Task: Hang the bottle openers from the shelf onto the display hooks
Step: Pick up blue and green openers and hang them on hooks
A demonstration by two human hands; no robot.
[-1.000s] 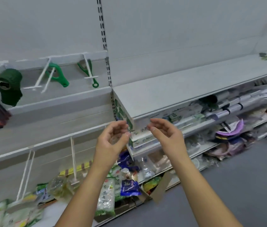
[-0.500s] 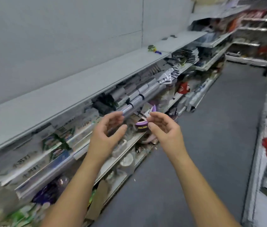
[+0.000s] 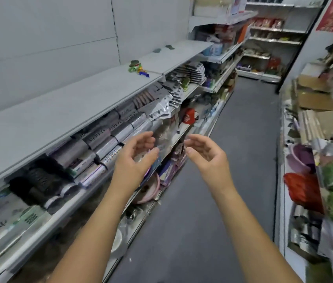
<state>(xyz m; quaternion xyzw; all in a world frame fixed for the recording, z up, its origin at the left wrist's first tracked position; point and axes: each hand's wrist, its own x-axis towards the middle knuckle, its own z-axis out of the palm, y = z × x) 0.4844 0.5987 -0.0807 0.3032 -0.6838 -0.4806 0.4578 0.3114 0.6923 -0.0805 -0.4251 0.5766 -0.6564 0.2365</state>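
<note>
Ahead, the long grey shelf (image 3: 92, 103) runs toward the upper middle of the frame, and the bottle openers (image 3: 138, 68) lie in a small green-and-blue heap on it, well apart from us. Our left hand (image 3: 135, 160) and right hand (image 3: 206, 154) hover at centre, fingers loosely curled, holding nothing. We judge the left nearer the heap.

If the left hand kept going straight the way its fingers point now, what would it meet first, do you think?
Probably the clear plastic packets hanging at the lower shelf's edge, just beyond the left hand, which is open and empty. Depth is hard to judge, so it may pass beside them.
</note>
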